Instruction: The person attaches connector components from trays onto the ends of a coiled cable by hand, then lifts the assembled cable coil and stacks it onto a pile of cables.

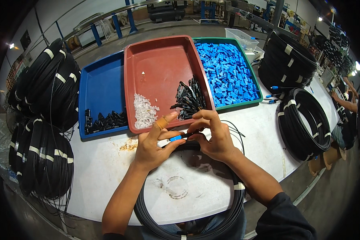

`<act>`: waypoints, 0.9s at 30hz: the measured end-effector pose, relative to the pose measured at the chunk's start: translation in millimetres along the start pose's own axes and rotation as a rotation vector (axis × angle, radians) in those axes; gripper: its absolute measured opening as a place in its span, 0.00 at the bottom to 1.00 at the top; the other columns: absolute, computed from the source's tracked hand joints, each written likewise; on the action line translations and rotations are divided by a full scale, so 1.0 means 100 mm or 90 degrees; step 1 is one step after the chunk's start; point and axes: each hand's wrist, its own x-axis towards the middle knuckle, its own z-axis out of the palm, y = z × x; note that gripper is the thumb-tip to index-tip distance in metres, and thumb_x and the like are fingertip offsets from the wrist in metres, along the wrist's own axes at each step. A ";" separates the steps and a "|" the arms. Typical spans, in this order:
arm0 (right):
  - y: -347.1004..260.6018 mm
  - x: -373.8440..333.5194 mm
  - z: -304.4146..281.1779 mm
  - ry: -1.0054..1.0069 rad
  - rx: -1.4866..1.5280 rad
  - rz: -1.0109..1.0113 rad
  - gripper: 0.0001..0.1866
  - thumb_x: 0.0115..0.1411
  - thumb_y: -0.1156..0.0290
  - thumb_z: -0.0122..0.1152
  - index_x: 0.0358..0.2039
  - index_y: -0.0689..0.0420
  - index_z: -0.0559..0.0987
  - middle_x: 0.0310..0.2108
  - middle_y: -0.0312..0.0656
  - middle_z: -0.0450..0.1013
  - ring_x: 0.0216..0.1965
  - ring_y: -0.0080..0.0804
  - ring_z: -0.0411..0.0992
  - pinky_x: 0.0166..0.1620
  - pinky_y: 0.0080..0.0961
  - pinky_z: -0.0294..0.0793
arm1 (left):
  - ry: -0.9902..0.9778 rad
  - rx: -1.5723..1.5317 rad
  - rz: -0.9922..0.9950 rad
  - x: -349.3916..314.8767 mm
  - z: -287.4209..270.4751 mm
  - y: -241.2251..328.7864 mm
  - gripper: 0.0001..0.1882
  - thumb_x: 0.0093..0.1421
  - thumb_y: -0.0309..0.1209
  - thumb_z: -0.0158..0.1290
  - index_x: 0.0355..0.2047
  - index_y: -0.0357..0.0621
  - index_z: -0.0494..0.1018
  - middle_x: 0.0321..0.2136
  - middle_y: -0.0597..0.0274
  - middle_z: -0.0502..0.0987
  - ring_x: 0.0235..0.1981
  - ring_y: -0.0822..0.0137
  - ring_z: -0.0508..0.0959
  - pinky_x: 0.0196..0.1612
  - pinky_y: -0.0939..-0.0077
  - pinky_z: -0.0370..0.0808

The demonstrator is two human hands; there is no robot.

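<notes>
My left hand (151, 150) pinches a small blue plastic cable connector (175, 138) between thumb and fingers; a tan wrap circles its raised index finger. Close against it, my right hand (217, 141) grips the black cable end (187, 135) at the connector's right side. The fingers partly hide where the two pieces meet. Below both hands a coil of black cable (239, 200) rests on the white table (176, 184) and hangs over its front edge toward my lap. White tape binds the coil.
Beyond my hands, a red tray (160, 44) holds white bits and black parts. A blue tray (102, 76) with black pieces is left of it; a green tray (259, 90) full of blue connectors is right. Cable coils (44, 160) (304, 124) flank the table. Another person's arm (346, 103) shows far right.
</notes>
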 end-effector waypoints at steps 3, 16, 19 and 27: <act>0.03 0.00 -0.01 0.001 -0.015 0.007 0.32 0.52 0.89 0.66 0.54 0.56 0.64 0.32 0.43 0.82 0.35 0.40 0.84 0.37 0.30 0.81 | -0.002 0.016 0.039 -0.01 0.02 -0.04 0.42 0.51 0.28 0.73 0.64 0.41 0.64 0.31 0.55 0.87 0.33 0.66 0.86 0.44 0.76 0.80; 0.08 -0.01 0.01 -0.030 -0.046 0.073 0.27 0.51 0.90 0.66 0.49 0.56 0.69 0.35 0.44 0.79 0.40 0.43 0.80 0.42 0.36 0.79 | 0.014 -0.008 0.005 0.05 -0.07 0.06 0.42 0.56 0.32 0.69 0.67 0.40 0.59 0.52 0.51 0.82 0.47 0.60 0.85 0.57 0.64 0.77; 0.03 0.03 0.03 -0.141 -0.085 0.096 0.22 0.53 0.87 0.65 0.46 0.56 0.71 0.40 0.46 0.77 0.45 0.48 0.76 0.47 0.41 0.75 | 0.107 -0.048 -0.050 0.03 -0.15 0.02 0.40 0.63 0.42 0.63 0.68 0.40 0.57 0.45 0.51 0.85 0.49 0.62 0.84 0.59 0.64 0.74; 0.10 0.00 -0.02 -0.316 -0.066 0.161 0.16 0.65 0.68 0.62 0.49 0.60 0.72 0.41 0.55 0.76 0.46 0.56 0.75 0.49 0.46 0.73 | 0.138 -0.043 -0.165 -0.19 -0.76 0.47 0.24 0.71 0.35 0.52 0.62 0.33 0.65 0.38 0.49 0.84 0.43 0.67 0.82 0.55 0.70 0.74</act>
